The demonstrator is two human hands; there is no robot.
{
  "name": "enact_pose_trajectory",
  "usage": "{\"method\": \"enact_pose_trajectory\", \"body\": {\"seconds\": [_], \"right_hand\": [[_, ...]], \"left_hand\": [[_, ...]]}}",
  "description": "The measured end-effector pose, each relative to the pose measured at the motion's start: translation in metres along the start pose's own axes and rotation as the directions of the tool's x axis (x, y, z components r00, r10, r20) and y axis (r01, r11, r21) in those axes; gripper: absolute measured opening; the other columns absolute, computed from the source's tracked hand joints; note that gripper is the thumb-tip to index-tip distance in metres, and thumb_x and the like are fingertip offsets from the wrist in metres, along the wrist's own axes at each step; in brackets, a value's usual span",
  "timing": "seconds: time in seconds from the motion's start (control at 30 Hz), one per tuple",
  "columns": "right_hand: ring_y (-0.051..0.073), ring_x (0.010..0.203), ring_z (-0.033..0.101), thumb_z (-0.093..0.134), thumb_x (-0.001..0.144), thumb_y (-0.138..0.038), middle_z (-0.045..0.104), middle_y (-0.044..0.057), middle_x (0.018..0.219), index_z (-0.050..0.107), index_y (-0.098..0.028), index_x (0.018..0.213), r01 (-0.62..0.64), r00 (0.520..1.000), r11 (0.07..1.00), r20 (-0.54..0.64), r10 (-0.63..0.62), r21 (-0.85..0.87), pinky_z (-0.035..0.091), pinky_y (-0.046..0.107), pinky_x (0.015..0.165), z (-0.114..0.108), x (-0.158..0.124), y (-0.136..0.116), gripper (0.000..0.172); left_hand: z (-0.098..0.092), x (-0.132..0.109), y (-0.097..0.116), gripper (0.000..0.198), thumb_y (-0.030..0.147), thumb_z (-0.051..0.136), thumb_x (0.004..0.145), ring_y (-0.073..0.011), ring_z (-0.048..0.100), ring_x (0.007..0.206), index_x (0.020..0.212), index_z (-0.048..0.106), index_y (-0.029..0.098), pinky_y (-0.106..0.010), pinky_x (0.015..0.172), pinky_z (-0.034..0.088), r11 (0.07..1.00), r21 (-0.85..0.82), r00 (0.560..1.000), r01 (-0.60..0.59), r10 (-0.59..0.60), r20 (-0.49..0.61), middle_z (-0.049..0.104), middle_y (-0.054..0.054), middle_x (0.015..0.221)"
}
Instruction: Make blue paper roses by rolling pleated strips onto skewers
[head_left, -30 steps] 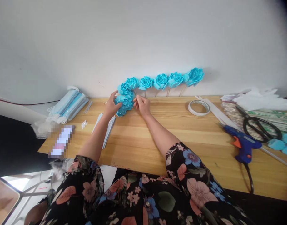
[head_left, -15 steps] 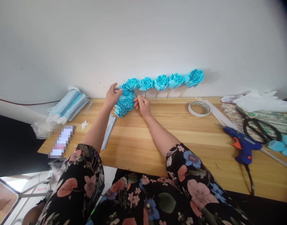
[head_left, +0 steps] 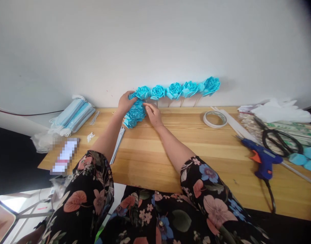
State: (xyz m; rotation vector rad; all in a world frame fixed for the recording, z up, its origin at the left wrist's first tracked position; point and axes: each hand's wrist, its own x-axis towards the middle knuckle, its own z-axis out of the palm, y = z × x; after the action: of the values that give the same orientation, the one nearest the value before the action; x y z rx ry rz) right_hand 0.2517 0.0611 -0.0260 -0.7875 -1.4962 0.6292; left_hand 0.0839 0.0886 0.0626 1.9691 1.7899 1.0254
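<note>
Bright blue handmade flowers are bunched at the back of the wooden table, left of centre. From the left, my left hand curls its fingers over the upper flower of this bunch. My right hand is at the bunch's right side, fingers pressed together with the tips against the petals; anything pinched there is hidden. Behind them, a row of similar blue flowers on thin stick stems leans against the wall and reaches to the right.
Face masks are stacked at the left, near a blurred phone. One folded mask lies by my left forearm. To the right are a tape roll, a blue glue gun, black scissors and bundled sticks.
My left hand has moved slightly right and down, its raised fingers now closing over the upper flower. My right hand's fingers have straightened somewhat and shifted up against the bunch.
</note>
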Motion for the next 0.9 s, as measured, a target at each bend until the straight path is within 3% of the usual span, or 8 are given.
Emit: {"method": "enact_pose_trajectory", "body": {"seconds": [0.17,0.4,0.9], "right_hand": [[0.022,0.125,0.061,0.042,0.101,-0.046,0.071,0.008,0.130,0.073,-0.022,0.124,0.129,0.984,0.989,0.131,-0.119,-0.074,0.044,0.040,0.113,0.004,0.005,0.000,0.045],[0.023,0.145,0.045,0.039,0.100,-0.050,0.051,0.007,0.156,0.049,-0.022,0.152,0.088,0.976,0.987,0.208,-0.058,-0.138,0.034,0.045,0.123,0.004,0.008,0.007,0.059],[0.026,0.147,0.040,0.042,0.098,-0.057,0.047,0.008,0.158,0.043,-0.026,0.155,0.080,0.981,0.990,0.186,-0.057,-0.118,0.029,0.049,0.125,0.005,0.007,0.016,0.065]], "left_hand": [[-0.003,-0.002,0.000,0.044,0.033,0.061,0.078,-0.0253,0.064,0.112,0.117,0.069,0.012,-0.036,0.103,0.047,1.000,-0.007,0.999,0.029,-0.029,0.016,0.072,-0.010,0.121],[-0.005,-0.004,-0.001,0.046,0.035,0.063,0.077,-0.0258,0.064,0.110,0.117,0.068,0.013,-0.038,0.102,0.048,1.000,0.007,0.999,0.030,-0.030,0.035,0.072,-0.010,0.119],[-0.009,-0.005,-0.011,0.041,0.023,0.063,0.069,-0.0230,0.063,0.101,0.110,0.069,0.017,-0.038,0.099,0.050,0.999,-0.020,0.999,0.035,-0.035,0.019,0.073,-0.005,0.110]]}}
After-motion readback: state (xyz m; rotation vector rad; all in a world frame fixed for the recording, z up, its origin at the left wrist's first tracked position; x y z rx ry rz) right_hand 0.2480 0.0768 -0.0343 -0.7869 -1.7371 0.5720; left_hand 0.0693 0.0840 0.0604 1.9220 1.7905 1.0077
